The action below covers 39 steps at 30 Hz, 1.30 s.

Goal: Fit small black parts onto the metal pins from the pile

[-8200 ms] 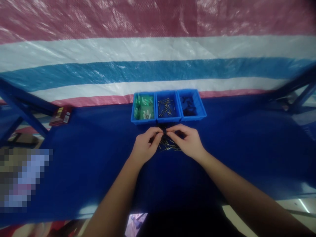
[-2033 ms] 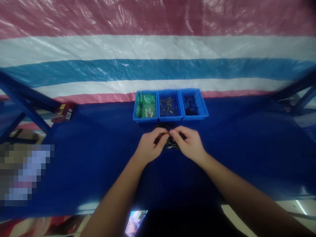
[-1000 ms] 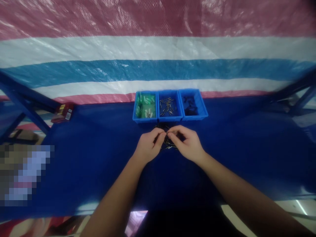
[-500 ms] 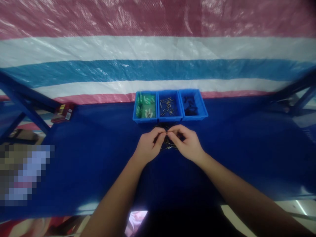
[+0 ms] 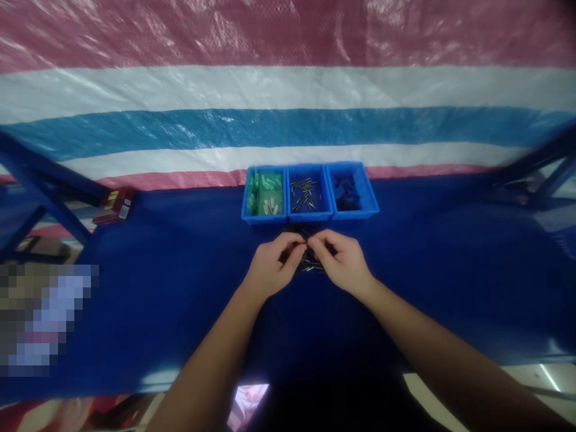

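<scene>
My left hand (image 5: 276, 261) and my right hand (image 5: 341, 261) meet fingertip to fingertip, each in a pinch. Whatever lies between the fingers is too small and hidden to make out. Beneath and behind them is a pile of thin, dark and brassy metal pieces (image 5: 310, 264), partly covered by the hands. Just beyond stand three blue bins side by side. The left bin (image 5: 265, 219) contains white and green pieces, the middle bin (image 5: 310, 216) slim brass-coloured pins, and the right bin (image 5: 369, 195) small dark parts.
The bins stand on a blue table (image 5: 171, 288) in front of a striped plastic sheet (image 5: 288, 129). A dark red box (image 5: 114, 206) sits at the far left, by a blue metal frame (image 5: 54, 186). Below the table's front edge a bright screen-like patch (image 5: 247, 405) shows.
Both sets of fingertips have shifted slightly to the right, still pinched together. The bins and the pile have not moved.
</scene>
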Each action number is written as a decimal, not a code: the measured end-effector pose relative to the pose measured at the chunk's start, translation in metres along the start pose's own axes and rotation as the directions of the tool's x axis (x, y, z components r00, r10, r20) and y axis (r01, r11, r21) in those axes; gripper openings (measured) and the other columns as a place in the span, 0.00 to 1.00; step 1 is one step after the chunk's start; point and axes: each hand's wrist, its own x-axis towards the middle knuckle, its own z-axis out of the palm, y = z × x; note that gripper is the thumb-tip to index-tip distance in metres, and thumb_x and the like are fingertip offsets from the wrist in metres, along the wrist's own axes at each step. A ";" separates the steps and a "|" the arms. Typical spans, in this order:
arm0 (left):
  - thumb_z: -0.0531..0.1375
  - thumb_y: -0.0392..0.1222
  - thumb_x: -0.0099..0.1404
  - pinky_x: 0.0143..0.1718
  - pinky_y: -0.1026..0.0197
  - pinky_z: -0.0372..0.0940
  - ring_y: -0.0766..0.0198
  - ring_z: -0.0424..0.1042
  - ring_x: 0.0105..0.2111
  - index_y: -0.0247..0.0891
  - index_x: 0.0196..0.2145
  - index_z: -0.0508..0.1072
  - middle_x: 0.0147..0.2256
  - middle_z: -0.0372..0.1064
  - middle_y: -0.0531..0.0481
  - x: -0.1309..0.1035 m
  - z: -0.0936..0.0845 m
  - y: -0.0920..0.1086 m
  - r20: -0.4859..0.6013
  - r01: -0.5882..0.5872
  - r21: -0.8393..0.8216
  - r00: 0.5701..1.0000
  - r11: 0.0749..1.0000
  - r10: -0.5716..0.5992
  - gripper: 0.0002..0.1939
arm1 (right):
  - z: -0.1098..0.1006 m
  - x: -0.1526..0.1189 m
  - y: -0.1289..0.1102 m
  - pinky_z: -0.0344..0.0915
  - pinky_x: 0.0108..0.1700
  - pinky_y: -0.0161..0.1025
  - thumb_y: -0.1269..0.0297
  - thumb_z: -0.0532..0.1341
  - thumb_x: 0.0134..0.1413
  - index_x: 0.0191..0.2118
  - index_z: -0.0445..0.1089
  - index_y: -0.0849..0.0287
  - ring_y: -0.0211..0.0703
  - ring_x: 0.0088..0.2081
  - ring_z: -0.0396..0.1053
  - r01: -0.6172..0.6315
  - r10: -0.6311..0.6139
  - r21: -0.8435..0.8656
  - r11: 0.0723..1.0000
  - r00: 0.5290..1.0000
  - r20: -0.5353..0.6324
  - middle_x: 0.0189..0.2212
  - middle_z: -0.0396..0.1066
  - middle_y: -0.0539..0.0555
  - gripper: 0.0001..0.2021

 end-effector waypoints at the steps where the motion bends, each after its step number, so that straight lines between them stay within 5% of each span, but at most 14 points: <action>1: 0.59 0.41 0.70 0.26 0.70 0.63 0.72 0.69 0.22 0.40 0.43 0.73 0.26 0.72 0.57 0.000 0.000 0.000 -0.001 -0.005 -0.001 1.000 1.000 0.005 0.06 | 0.000 0.000 0.000 0.62 0.28 0.34 0.59 0.60 0.63 0.31 0.73 0.59 0.36 0.25 0.66 0.000 0.000 -0.009 1.000 1.000 -0.008 0.23 0.71 0.49 0.12; 7: 0.58 0.41 0.71 0.26 0.70 0.62 0.72 0.69 0.22 0.39 0.42 0.73 0.27 0.72 0.56 0.000 0.000 0.000 0.006 -0.014 -0.001 1.000 1.000 0.014 0.05 | 0.000 0.001 0.000 0.61 0.27 0.33 0.57 0.61 0.62 0.27 0.73 0.59 0.35 0.23 0.66 -0.023 0.023 0.005 1.000 1.000 -0.012 0.21 0.71 0.49 0.15; 13: 0.54 0.41 0.73 0.27 0.68 0.61 0.71 0.69 0.23 0.38 0.38 0.72 0.27 0.72 0.55 0.002 -0.004 0.000 -0.020 -0.023 0.092 0.999 0.996 0.025 0.09 | 0.000 0.001 -0.001 0.64 0.29 0.33 0.58 0.61 0.63 0.34 0.73 0.59 0.35 0.25 0.69 -0.035 0.030 0.102 0.994 0.998 0.052 0.25 0.73 0.49 0.10; 19: 0.53 0.42 0.74 0.27 0.67 0.60 0.70 0.69 0.24 0.37 0.36 0.73 0.26 0.71 0.55 0.001 -0.004 -0.002 -0.005 -0.004 0.083 1.000 0.997 0.004 0.12 | -0.001 0.000 0.000 0.63 0.27 0.32 0.55 0.59 0.65 0.27 0.71 0.59 0.34 0.23 0.67 -0.101 0.084 0.183 0.978 0.992 0.097 0.21 0.70 0.49 0.17; 28: 0.52 0.42 0.74 0.30 0.67 0.62 0.70 0.72 0.26 0.38 0.37 0.73 0.28 0.73 0.53 0.000 -0.007 -0.003 0.006 0.027 0.107 1.000 0.994 -0.028 0.12 | -0.001 0.007 0.001 0.59 0.22 0.31 0.51 0.60 0.63 0.27 0.69 0.58 0.32 0.19 0.62 -0.170 0.194 0.372 0.913 0.981 -0.027 0.18 0.67 0.46 0.18; 39: 0.52 0.42 0.74 0.30 0.67 0.63 0.69 0.71 0.25 0.38 0.37 0.74 0.26 0.73 0.54 0.001 -0.005 -0.001 0.001 0.043 0.109 0.999 0.993 -0.044 0.13 | -0.004 0.012 0.011 0.60 0.22 0.31 0.48 0.60 0.63 0.28 0.71 0.58 0.32 0.19 0.63 -0.244 0.310 0.310 0.919 0.932 -0.187 0.18 0.67 0.47 0.19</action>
